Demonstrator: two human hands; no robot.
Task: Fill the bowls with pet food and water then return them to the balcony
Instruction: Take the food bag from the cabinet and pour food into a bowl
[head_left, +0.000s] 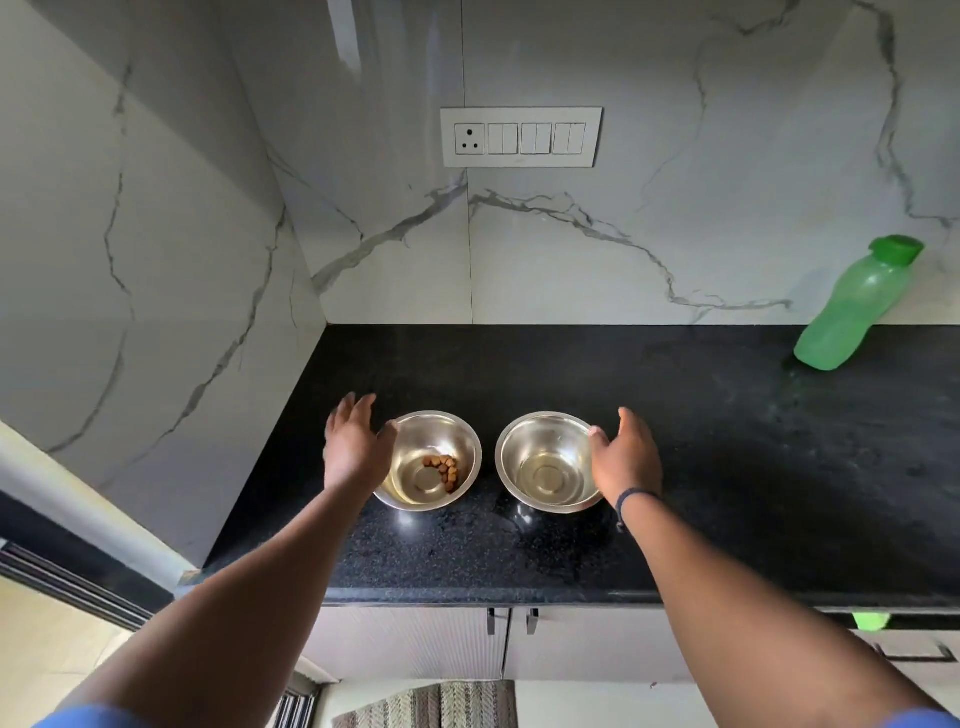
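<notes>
Two steel bowls stand side by side on the black counter (727, 467). The left bowl (415, 488) holds several brown pet food pieces (443, 470). Clear water fills the bottom of the right bowl (524, 441). My left hand (356, 447) hovers at the left bowl's outer rim, fingers spread, thumb near the rim. At the right bowl's outer rim is my right hand (626, 457), open too, with a dark band on its wrist. Neither hand grips a bowl.
A green plastic bottle (852, 306) with a green cap leans against the marble wall at the counter's back right. A switch panel (521, 137) is on the wall above. Cabinet doors (597, 644) sit below the counter edge; a wall closes the left side.
</notes>
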